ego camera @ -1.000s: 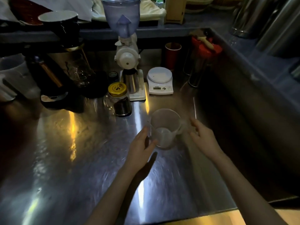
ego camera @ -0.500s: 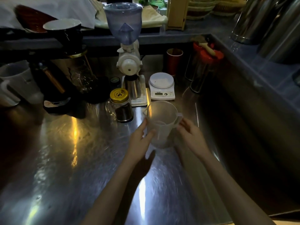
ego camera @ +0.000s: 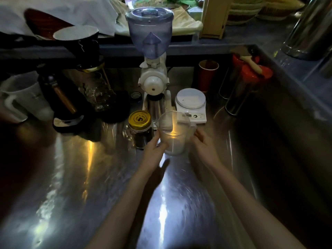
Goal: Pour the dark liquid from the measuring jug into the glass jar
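A translucent plastic measuring jug [ego camera: 173,135] is held upright between my two hands, just above the steel counter. It looks pale inside, with no dark liquid that I can see. My left hand [ego camera: 153,151] presses its left wall with thumb and fingers. My right hand [ego camera: 204,147] is at its right side, fingers on the handle. Directly left of the jug stands the glass jar [ego camera: 141,136], a handled jar with a gold screw lid on and dark contents in its lower part.
A white digital scale [ego camera: 190,103] sits just behind the jug, and a white grinder with a blue hopper [ego camera: 152,69] behind the jar. Dark brewing gear and a white pitcher [ego camera: 23,97] crowd the left; red-lidded containers [ego camera: 251,83] stand right. The steel counter [ego camera: 89,186] stretches toward me.
Both hands closed in on the jug and moved it away from me, from the open counter to right beside the jar and in front of the scale.
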`<state>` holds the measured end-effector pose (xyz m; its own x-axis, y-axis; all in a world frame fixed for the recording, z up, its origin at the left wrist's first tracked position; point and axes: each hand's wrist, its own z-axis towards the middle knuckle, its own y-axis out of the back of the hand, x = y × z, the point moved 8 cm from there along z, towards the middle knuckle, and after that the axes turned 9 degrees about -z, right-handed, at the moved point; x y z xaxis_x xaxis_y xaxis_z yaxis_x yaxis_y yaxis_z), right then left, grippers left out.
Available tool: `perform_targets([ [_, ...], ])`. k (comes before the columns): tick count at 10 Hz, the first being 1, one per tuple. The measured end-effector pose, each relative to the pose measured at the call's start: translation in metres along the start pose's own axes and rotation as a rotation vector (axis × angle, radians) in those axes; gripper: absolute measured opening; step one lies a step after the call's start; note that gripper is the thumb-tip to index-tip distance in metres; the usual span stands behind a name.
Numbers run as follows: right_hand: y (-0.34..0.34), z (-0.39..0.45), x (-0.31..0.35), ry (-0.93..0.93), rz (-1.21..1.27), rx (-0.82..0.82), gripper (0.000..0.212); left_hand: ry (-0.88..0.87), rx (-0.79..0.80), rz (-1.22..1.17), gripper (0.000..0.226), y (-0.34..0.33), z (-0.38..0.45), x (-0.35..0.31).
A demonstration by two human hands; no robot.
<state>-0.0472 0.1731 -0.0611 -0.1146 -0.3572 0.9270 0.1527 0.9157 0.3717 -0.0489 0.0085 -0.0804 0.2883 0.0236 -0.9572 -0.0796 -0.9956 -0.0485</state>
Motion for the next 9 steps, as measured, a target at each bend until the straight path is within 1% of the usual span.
perform_targets([
  [1, -0.004, 0.007, -0.005, -0.011, 0.001, 0.026, 0.029, 0.013, -0.026, 0.058, 0.055, 0.002, 0.010, 0.010],
  [2, -0.008, 0.013, -0.011, -0.026, 0.006, 0.044, 0.028, 0.033, -0.040, 0.059, 0.057, 0.005, 0.018, 0.017],
  [4, -0.006, 0.016, -0.020, -0.056, -0.032, 0.013, 0.036, 0.035, -0.017, 0.051, 0.059, 0.003, 0.017, 0.013],
  [5, -0.005, 0.015, -0.023, -0.106, -0.045, 0.002, 0.041, 0.001, -0.014, 0.086, 0.054, 0.003, 0.017, 0.010],
  [6, 0.009, 0.012, -0.013, -0.135, 0.033, -0.094, 0.039, -0.054, -0.086, 0.115, 0.034, 0.013, 0.014, 0.000],
  [7, 0.030, 0.003, 0.017, -0.087, 0.149, -0.201, 0.031, -0.086, -0.176, 0.015, 0.020, 0.021, 0.002, -0.027],
  [8, 0.054, -0.009, 0.075, 0.057, 0.342, -0.271, 0.019, -0.176, -0.229, -0.082, 0.019, 0.030, -0.001, -0.069],
  [9, 0.089, -0.039, 0.147, 0.248, 0.564, -0.305, 0.020, -0.286, -0.270, -0.067, 0.019, 0.044, -0.010, -0.122],
])
